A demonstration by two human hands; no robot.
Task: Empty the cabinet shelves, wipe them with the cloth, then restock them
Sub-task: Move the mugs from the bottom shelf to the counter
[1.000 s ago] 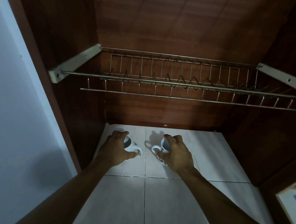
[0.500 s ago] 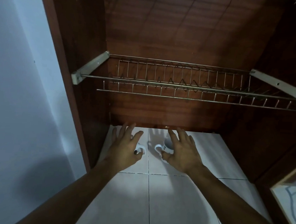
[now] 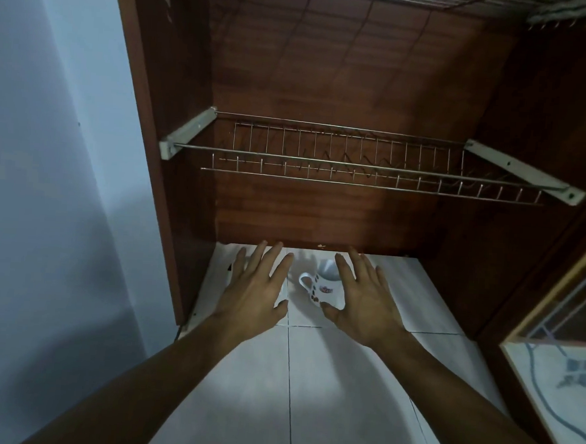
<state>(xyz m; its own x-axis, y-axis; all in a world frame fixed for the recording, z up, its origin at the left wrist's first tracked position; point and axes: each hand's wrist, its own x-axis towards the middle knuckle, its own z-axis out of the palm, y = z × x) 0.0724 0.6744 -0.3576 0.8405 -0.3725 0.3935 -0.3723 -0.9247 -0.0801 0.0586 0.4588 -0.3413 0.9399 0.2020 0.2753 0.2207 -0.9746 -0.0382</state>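
Item: white mug (image 3: 325, 287), on the tiled bench (image 3: 342, 396) under the cabinet, between my hands. Ceramic by the look, so I judge it rigid, light, breakable, glaze slippery; best taken by the handle, which points left, or round the body. Marking: red logo with dark bean-like spots; lettering too small to read. Left hand (image 3: 256, 295): fingers spread, grip released, covering something white I cannot identify. Right hand (image 3: 362, 305): spread, holding nothing, thumb just beside the mug's base. Wire rack (image 3: 357, 164): bare.
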